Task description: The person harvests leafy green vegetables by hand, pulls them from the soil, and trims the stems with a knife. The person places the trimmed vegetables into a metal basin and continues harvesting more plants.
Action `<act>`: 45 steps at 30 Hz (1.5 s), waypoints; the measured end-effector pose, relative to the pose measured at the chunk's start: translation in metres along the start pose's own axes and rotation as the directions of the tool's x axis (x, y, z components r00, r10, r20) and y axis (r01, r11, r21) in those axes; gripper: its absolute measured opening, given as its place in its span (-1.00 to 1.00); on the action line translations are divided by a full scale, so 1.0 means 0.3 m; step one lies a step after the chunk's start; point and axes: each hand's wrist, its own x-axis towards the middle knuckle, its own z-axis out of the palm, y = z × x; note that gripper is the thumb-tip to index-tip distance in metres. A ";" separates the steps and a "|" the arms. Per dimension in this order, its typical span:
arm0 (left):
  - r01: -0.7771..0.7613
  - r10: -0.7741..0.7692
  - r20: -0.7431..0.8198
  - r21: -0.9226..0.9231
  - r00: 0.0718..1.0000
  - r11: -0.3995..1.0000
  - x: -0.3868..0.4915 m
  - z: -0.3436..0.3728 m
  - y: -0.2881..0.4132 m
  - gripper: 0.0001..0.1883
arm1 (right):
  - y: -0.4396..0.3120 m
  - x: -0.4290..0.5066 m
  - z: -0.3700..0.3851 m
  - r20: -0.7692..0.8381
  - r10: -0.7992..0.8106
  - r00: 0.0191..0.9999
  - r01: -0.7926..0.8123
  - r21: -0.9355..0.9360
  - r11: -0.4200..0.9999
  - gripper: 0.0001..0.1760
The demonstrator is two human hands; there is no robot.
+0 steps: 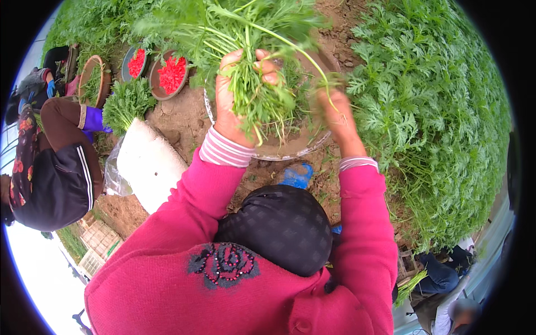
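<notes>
My left hand (228, 90) grips a bunch of leafy greens (261, 96), probably crown daisy, with the feathery tops pointing away from me and cut stems and roots hanging down. One long bent stem (312, 54) arches from the bunch toward the right. Near its lower end is my right hand (337, 109), blurred by motion. Its fingers look curled, with bits of greenery around them, but whether they hold any is unclear. Beneath both hands lies a wide round basin (274, 157) with a whitish rim, holding loose green scraps and partly hidden by the bunch.
Growing greens (423, 125) fill the right side. Two bowls with red pieces (171, 75) (136, 63), a brown basket (94, 81) and a bundle of greens (127, 102) beside a white sack (146, 161) are at left. A co-worker (54, 167) crouches there; another (439, 278) is lower right.
</notes>
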 end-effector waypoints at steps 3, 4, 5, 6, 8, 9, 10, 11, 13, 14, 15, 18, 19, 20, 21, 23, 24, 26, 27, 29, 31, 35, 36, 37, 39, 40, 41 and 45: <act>-0.108 0.116 -0.081 0.107 0.990 0.988 0.037 -0.019 0.034 -0.73 | -0.019 -0.041 0.041 0.158 -0.241 0.958 0.281 -0.322 0.904 -0.37; -0.114 0.123 -0.076 0.118 0.989 0.986 0.038 -0.028 0.043 -0.73 | -0.045 -0.048 0.052 0.134 -0.302 0.944 0.325 -0.218 0.920 -0.36; -0.119 0.130 -0.075 0.131 0.989 0.984 0.043 -0.036 0.048 -0.73 | -0.076 -0.050 0.067 0.065 -0.337 0.939 0.342 -0.125 0.931 -0.36; -0.171 0.193 -0.140 0.158 0.971 0.973 0.051 -0.046 0.047 -0.73 | -0.100 -0.083 0.061 0.207 -0.250 0.946 0.237 0.083 0.968 -0.43; -0.180 0.223 -0.129 0.282 0.966 0.942 0.056 -0.065 0.041 -0.72 | -0.130 -0.138 0.094 0.427 -0.082 0.900 -0.026 0.241 0.970 -0.51; -0.196 0.249 -0.123 0.334 0.961 0.922 0.056 -0.073 0.037 -0.71 | -0.140 -0.157 0.104 0.565 -0.103 0.819 -0.128 0.354 0.927 -0.55; -0.152 0.205 -0.128 0.332 0.970 0.931 0.054 -0.078 0.035 -0.70 | -0.150 -0.161 0.106 0.508 -0.084 0.857 -0.083 0.298 0.951 -0.60; -0.123 0.158 -0.115 0.266 0.981 0.956 0.051 -0.081 0.031 -0.70 | -0.152 -0.170 0.115 0.496 -0.123 0.859 -0.029 0.288 0.957 -0.64; -0.148 0.188 -0.093 0.333 0.978 0.931 0.045 -0.083 0.025 -0.71 | -0.147 -0.180 0.127 0.450 -0.143 0.882 0.049 0.213 0.976 -0.69; -0.146 0.187 -0.091 0.342 0.978 0.928 0.041 -0.084 0.021 -0.70 | -0.141 -0.184 0.132 0.413 -0.129 0.901 0.076 0.143 0.987 -0.70; -0.145 0.186 -0.086 0.350 0.979 0.925 0.039 -0.084 0.016 -0.70 | -0.136 -0.183 0.135 0.351 -0.118 0.929 0.105 0.058 0.993 -0.71; -0.139 0.177 -0.071 0.362 0.982 0.922 0.036 -0.088 0.002 -0.69 | -0.124 -0.184 0.144 0.224 -0.223 0.949 0.258 -0.142 0.956 -0.75; -0.142 0.172 -0.054 0.358 0.984 0.923 0.036 -0.089 0.000 -0.69 | -0.123 -0.186 0.144 0.135 -0.306 0.942 0.329 -0.214 0.920 -0.75; -0.132 0.168 -0.053 0.406 0.984 0.904 0.038 -0.091 -0.003 -0.68 | -0.122 -0.187 0.144 0.088 -0.370 0.925 0.378 -0.304 0.874 -0.76; -0.094 0.130 -0.066 0.389 0.989 0.916 0.038 -0.093 -0.002 -0.69 | -0.122 -0.190 0.144 0.054 -0.461 0.886 0.445 -0.380 0.811 -0.76; -0.065 0.089 -0.090 0.240 0.992 0.969 0.038 -0.097 0.002 -0.70 | -0.122 -0.194 0.147 0.107 -0.373 0.922 0.388 -0.277 0.879 -0.75; -0.072 0.099 -0.099 0.239 0.990 0.968 0.035 -0.100 0.006 -0.70 | -0.122 -0.196 0.149 0.175 -0.295 0.939 0.325 -0.179 0.929 -0.76; -0.098 0.126 -0.116 0.221 0.985 0.970 0.027 -0.107 0.012 -0.70 | -0.119 -0.197 0.156 0.281 -0.174 0.944 0.154 0.093 0.984 -0.78; -0.061 0.083 -0.093 0.216 0.992 0.975 0.023 -0.111 0.014 -0.70 | -0.117 -0.195 0.161 0.319 -0.136 0.938 0.050 0.264 0.963 -0.79; -0.003 0.015 -0.061 0.190 0.998 0.982 0.014 -0.121 0.012 -0.71 | -0.111 -0.189 0.165 0.370 -0.098 0.924 -0.076 0.428 0.901 -0.79; -0.003 0.029 -0.096 0.268 0.995 0.963 0.007 -0.128 0.011 -0.69 | -0.105 -0.182 0.161 0.385 -0.093 0.918 -0.094 0.441 0.892 -0.77; -0.033 0.068 -0.080 0.378 0.994 0.925 0.008 -0.127 0.008 -0.69 | -0.094 -0.180 0.154 0.252 -0.196 0.948 0.226 -0.098 0.969 -0.80; -0.041 0.072 -0.066 0.383 0.995 0.923 0.008 -0.124 0.006 -0.70 | -0.093 -0.178 0.153 0.208 -0.295 0.933 0.346 -0.282 0.895 -0.81; -0.059 0.084 -0.048 0.388 0.995 0.920 0.008 -0.119 0.003 -0.70 | -0.092 -0.173 0.152 0.180 -0.417 0.891 0.452 -0.446 0.773 -0.82; -0.042 0.082 -0.101 0.352 0.992 0.935 0.007 -0.112 -0.013 -0.72 | -0.090 -0.154 0.150 0.069 -0.407 0.911 0.377 -0.543 0.751 -0.82; -0.031 0.081 -0.139 0.334 0.987 0.942 0.002 -0.108 -0.022 -0.73 | -0.088 -0.140 0.149 0.013 -0.411 0.911 0.342 -0.580 0.739 -0.82; -0.030 0.057 -0.083 0.298 0.995 0.954 -0.004 -0.106 -0.029 -0.73 | -0.083 -0.130 0.154 0.013 -0.361 0.933 0.296 -0.601 0.743 -0.82; -0.085 0.123 -0.067 0.411 0.990 0.908 -0.037 -0.100 -0.033 -0.72 | -0.049 -0.058 0.087 -0.161 -0.074 0.984 0.031 -0.255 0.967 -0.74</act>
